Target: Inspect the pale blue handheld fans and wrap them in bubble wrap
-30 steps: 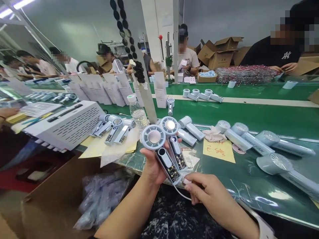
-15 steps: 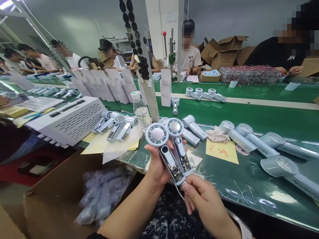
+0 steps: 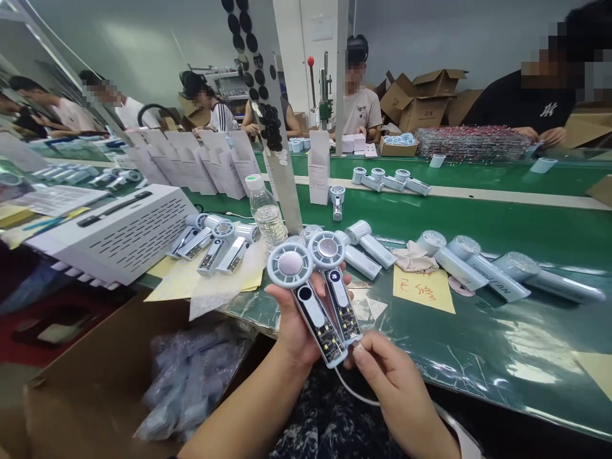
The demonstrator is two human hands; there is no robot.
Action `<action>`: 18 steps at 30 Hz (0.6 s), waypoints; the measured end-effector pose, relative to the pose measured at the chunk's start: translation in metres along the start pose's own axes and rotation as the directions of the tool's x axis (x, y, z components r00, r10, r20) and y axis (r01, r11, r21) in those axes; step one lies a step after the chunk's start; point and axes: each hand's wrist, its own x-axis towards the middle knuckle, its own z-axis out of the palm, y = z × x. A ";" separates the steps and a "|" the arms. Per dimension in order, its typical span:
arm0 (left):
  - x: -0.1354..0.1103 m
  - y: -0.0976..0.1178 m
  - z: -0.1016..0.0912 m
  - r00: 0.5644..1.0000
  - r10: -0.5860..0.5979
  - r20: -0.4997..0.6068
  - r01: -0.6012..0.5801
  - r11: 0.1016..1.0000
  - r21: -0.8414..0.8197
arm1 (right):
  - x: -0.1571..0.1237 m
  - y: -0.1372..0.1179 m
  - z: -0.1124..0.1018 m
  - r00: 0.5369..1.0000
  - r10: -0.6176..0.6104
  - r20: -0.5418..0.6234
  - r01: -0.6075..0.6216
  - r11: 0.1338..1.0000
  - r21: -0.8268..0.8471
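Note:
My left hand [image 3: 292,326] grips two pale blue handheld fans side by side, the left fan [image 3: 306,294] and the right fan [image 3: 335,285], both with open handles that show circuit boards. My right hand [image 3: 388,377] pinches a white cable plug [image 3: 357,347] at the bottom end of the right fan's handle. The white cable [image 3: 354,394] trails down toward my lap.
More blue fans [image 3: 478,264] lie on the green table [image 3: 502,331] to the right, beside a yellow note [image 3: 422,289]. Open fans [image 3: 216,242], a water bottle [image 3: 266,214] and a white vented box [image 3: 115,233] are left. A cardboard box with plastic bags [image 3: 191,376] sits below. Other people work across the belt.
My right hand moved the plug from the left fan's handle end to the right fan's. A large fan near the right edge has gone out of view.

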 end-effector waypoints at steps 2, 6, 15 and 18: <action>-0.002 0.001 0.000 1.000 0.021 0.015 -0.022 0.999 0.038 | 0.000 0.003 0.002 0.998 0.058 -0.017 -0.057 0.998 0.019; -0.005 0.003 -0.001 0.998 0.044 0.046 -0.047 0.997 0.067 | 0.000 0.003 0.000 0.991 0.109 0.082 -0.120 0.984 0.130; -0.007 -0.005 -0.003 0.987 0.097 0.125 -0.113 0.986 0.125 | -0.004 0.010 0.014 0.979 0.197 -0.054 -0.162 0.908 0.385; -0.011 -0.014 -0.004 0.972 0.158 0.174 -0.196 0.954 0.229 | -0.006 0.017 0.021 0.954 0.278 -0.108 -0.193 0.850 0.491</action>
